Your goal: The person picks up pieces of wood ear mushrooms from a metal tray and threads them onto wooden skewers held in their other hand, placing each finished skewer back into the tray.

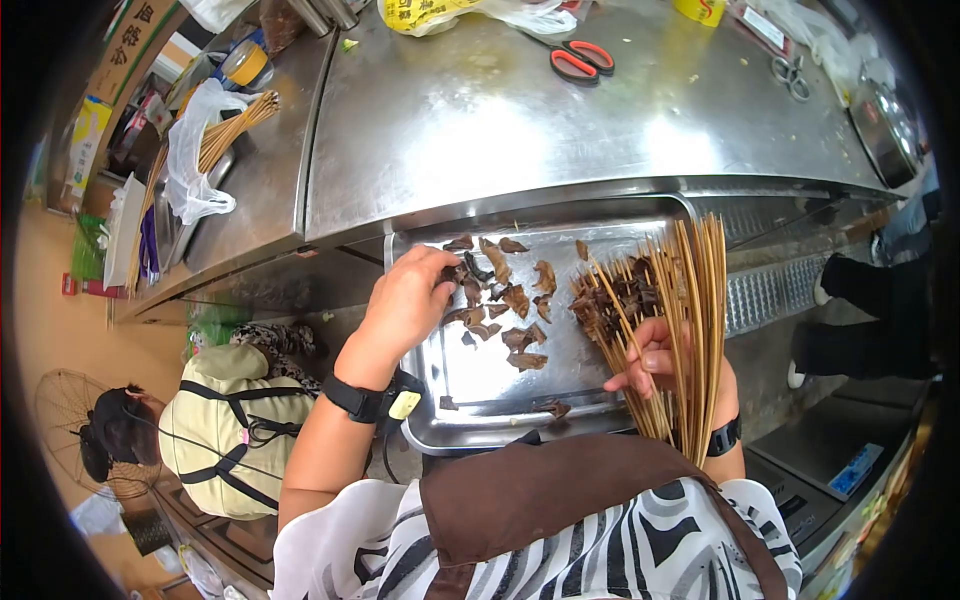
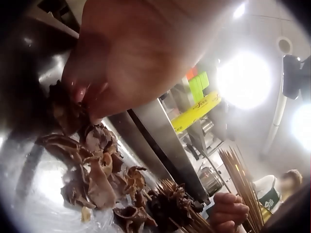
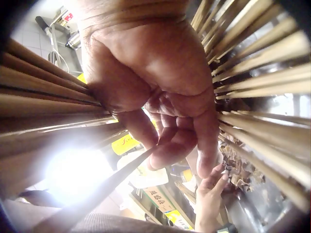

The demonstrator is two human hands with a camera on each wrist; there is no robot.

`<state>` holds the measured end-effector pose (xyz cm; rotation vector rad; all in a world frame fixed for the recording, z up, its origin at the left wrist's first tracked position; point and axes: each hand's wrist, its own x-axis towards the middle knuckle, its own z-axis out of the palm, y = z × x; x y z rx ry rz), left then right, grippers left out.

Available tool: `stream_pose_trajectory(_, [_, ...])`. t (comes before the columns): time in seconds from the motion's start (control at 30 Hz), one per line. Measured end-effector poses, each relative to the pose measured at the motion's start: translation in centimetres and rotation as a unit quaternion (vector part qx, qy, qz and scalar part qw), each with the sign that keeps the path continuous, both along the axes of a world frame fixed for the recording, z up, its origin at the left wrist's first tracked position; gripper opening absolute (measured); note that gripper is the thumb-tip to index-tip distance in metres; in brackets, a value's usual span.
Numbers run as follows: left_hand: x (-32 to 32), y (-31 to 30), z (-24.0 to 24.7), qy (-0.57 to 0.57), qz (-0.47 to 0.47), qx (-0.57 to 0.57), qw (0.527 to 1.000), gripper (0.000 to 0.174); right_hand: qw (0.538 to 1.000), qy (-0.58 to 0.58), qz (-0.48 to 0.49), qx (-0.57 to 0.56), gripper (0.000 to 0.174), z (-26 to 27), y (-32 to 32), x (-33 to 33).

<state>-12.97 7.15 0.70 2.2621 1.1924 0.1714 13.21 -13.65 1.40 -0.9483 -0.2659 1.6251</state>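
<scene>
Dark brown fungus-like pieces (image 1: 515, 300) lie scattered over a metal tray (image 1: 470, 430). At the tray's left part my left hand (image 1: 407, 300) pinches one dark piece (image 2: 65, 109) between thumb and fingers. My right hand (image 1: 665, 365), over the tray's right side, has its thumb and fingers closed on a thin wooden skewer (image 3: 104, 187). Many bare skewers (image 1: 700, 310) stand beside and around that hand. Skewers with dark pieces threaded on their ends (image 1: 625, 295) lie in the tray next to it.
Behind the tray is a steel counter (image 1: 420, 130) with red-handled scissors (image 1: 580, 62) and plastic bags. More skewers (image 1: 235, 130) lie at the left. A person in a pale top (image 1: 225, 430) is at the left; dark-clothed legs (image 1: 860, 320) show at the right.
</scene>
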Motion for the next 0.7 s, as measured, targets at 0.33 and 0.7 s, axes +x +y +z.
stream_pose_trajectory(0.33, [2.1,1.9,-1.2,0.048,-0.213,0.187,0.958,0.027,1.0,0.012,0.009,0.014,0.019,-0.5,-0.1,0.2])
stream_pose_trajectory(0.7, [0.3,2.0,-0.2,-0.058,0.039,-0.058,0.996,0.022,1.0,0.001,0.003,0.006,0.021,-0.5,0.0,0.1])
